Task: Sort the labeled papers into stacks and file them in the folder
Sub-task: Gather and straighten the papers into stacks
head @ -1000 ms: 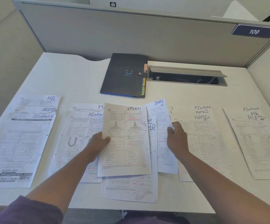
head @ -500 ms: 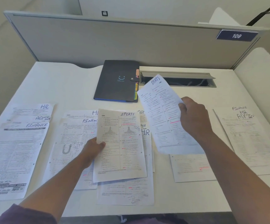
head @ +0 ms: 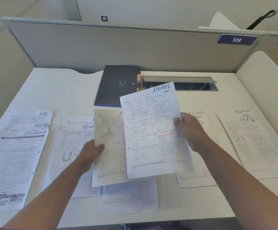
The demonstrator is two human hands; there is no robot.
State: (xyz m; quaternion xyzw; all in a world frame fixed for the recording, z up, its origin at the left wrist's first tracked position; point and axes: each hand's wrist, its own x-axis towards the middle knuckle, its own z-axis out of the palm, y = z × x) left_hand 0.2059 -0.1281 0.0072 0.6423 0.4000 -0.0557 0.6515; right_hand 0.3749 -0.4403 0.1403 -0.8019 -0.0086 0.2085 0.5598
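Observation:
My right hand (head: pixel 189 130) grips the right edge of a white sheet labeled SPORTS (head: pixel 150 130), held above the desk and overlapping another sheet. My left hand (head: pixel 91 150) holds that second, yellowish SPORTS sheet (head: pixel 109 146) by its left edge; its label is mostly covered. A dark closed folder (head: pixel 116 85) with coloured tabs lies at the back centre. Piles of labeled papers are spread across the desk: HR, ADMIN, FINANCE at far left (head: pixel 18 146), a FINANCE pile (head: pixel 73 141) under my left hand, a FINANCE pile (head: pixel 196 176) behind my right hand, and FINANCE, HR, ADMIN at right (head: pixel 254 143).
A grey partition (head: pixel 118 45) with a 109 plate (head: pixel 236 40) closes the back of the white desk (head: pixel 65 90). An open cable tray (head: pixel 179 83) sits right of the folder. More sheets (head: pixel 128 196) lie near the front edge.
My right hand lifted the white SPORTS sheet off the desk, then brought it left and down over the sheet held in my left hand. My left hand stayed put.

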